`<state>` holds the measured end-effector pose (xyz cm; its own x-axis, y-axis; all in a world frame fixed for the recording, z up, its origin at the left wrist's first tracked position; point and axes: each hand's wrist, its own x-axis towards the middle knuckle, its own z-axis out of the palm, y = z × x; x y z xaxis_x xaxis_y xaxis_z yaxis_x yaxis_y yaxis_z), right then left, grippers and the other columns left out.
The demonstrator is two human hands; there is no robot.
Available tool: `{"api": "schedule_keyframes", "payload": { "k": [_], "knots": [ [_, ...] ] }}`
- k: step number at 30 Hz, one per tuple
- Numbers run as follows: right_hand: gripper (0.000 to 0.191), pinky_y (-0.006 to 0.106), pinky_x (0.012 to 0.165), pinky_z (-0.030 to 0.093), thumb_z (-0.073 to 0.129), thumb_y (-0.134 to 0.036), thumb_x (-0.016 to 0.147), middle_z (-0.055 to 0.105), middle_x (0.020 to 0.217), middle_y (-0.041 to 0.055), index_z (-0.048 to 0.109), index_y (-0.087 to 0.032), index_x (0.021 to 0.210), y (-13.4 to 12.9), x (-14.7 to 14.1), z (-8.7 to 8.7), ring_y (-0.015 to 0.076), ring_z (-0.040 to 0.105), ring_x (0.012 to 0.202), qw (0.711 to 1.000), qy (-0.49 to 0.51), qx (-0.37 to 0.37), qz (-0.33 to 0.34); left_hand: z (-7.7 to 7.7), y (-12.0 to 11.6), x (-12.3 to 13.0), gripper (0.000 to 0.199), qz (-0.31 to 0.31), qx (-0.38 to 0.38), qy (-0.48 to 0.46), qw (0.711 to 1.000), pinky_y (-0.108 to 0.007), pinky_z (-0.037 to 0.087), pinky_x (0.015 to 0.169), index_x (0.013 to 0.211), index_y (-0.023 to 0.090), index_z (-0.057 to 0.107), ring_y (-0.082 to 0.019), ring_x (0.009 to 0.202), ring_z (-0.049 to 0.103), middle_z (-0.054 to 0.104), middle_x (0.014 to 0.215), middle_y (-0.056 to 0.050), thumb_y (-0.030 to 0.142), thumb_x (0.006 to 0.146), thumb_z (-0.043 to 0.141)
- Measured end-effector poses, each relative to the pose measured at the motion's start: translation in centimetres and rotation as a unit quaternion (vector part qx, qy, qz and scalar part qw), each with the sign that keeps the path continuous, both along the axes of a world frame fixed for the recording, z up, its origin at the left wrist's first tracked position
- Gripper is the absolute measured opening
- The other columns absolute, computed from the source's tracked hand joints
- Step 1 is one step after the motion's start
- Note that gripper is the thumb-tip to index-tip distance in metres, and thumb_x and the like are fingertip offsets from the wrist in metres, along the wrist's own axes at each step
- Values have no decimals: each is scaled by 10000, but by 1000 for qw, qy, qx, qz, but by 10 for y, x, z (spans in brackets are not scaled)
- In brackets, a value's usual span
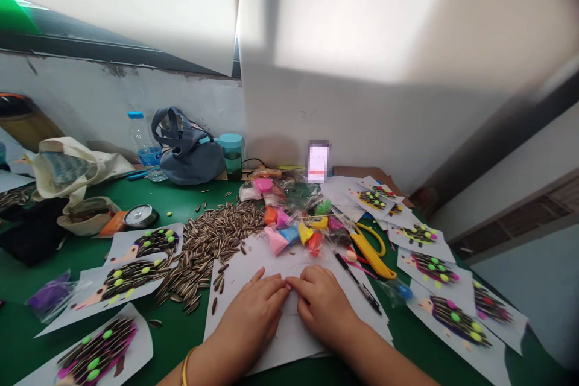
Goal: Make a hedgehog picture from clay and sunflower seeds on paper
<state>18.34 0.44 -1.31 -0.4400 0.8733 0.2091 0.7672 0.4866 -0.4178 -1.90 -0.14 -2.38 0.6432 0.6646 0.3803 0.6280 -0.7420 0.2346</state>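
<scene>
Meeting at the fingertips, my left hand (259,303) and my right hand (322,304) are low over the white paper (289,350), which lies directly beneath them on the green table (181,200). The fingers of both are bent and drawn in narrow, tip against tip, but I cannot tell whether a small bit of something is pinched there, because the fingers themselves cover the spot. Just beyond the fingertips some faint lines (298,268) show on the sheet, partly hidden by my right hand. I judge the paper light, thin and easy to crease, likely to slide over the sheets under it, so it is best steadied with flat fingers near a bare edge and lifted by a corner. The bagged clay (289,234), in pink, blue, yellow and red lumps, lies just past the paper's far edge, ahead of both hands; it should be soft, light and quick to dent, and the knotted top of a bag looks the kindest grip. To the left of my left hand the heap of seeds (221,229) reaches the paper, with a few strays on it; they look hard, dry and slippery, better taken singly by the sides between finger and thumb. A black pen (355,280) lies on the paper, right of my right hand.
</scene>
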Motion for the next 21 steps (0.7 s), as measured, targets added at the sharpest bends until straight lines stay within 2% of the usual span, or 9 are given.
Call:
{"api": "schedule_keyframes", "payload": {
  "k": [10,15,21],
  "knots": [
    [435,355,805,430,516,-51,798,612,895,68,692,-190,1170,5,8,-1,217,538,859,998,48,26,-21,2,-2,0,458,16,-10,7,1000,-547,455,1076,1229,164,600,-253,1129,649,676,1227,-125,11,808,505],
    [406,343,800,416,536,-48,789,606,874,53,716,-217,1112,4,8,0,206,538,848,999,35,18,-16,-1,-4,1,516,26,-22,23,999,-589,387,1108,1267,201,583,-262,1191,608,643,1317,-103,1,799,496],
    [420,339,786,392,582,-62,776,619,870,41,725,-259,1119,1,5,-1,202,540,846,1000,-3,15,-13,-3,-3,0,531,30,-29,16,999,-569,328,1146,1294,227,579,-245,1208,596,659,1304,-78,23,807,521]
  ]
}}
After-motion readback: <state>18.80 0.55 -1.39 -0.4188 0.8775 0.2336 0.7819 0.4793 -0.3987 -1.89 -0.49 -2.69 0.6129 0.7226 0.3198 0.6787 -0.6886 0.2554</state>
